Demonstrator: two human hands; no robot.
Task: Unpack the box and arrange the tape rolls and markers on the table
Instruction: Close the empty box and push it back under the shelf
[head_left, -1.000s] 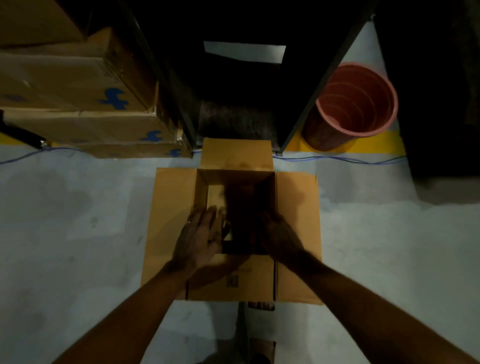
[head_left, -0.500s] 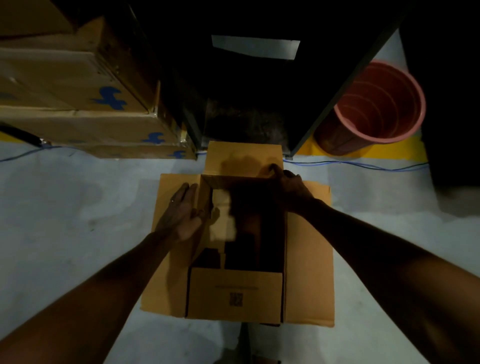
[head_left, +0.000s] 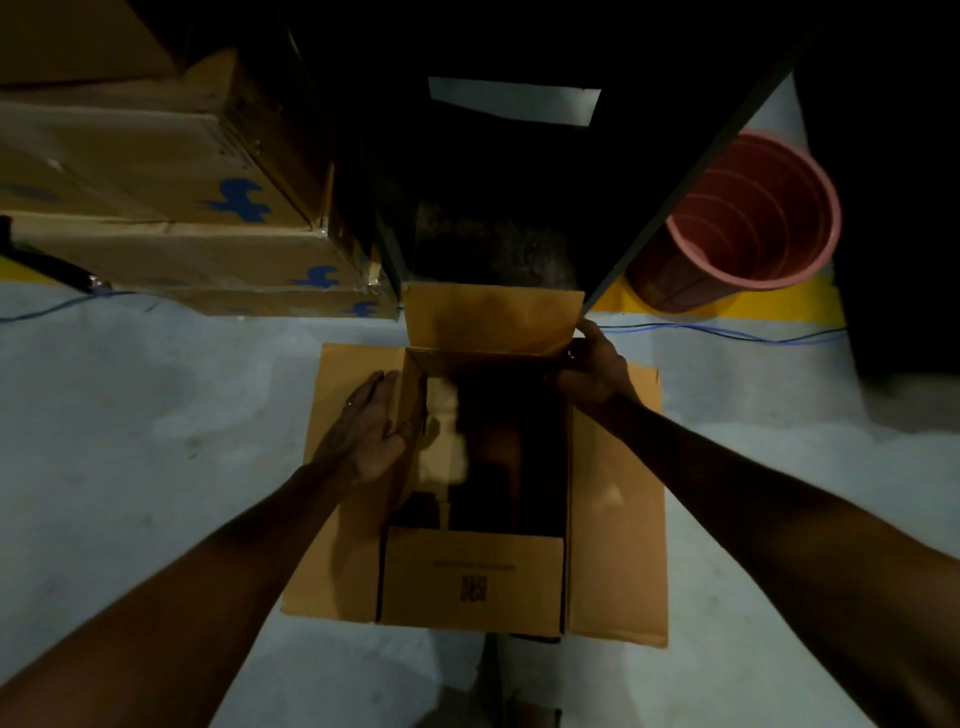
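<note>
Box (head_left: 475, 571) betw. hands: L hand (head_left: 366, 431) flat/open, R hand (head_left: 592, 369) gripping far corner.

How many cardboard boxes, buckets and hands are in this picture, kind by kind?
Open cardboard box on the floor: 1
Stacked cardboard boxes at the left: 3 that show
Pink bucket: 1
Hands: 2, left hand and right hand
Total: 7

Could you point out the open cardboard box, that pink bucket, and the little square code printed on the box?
Open cardboard box (head_left: 618, 545): head view, on its right flap.
Pink bucket (head_left: 831, 228): head view, on its right rim.
Square code (head_left: 474, 588): head view, at the code's middle, on the near flap.
</note>
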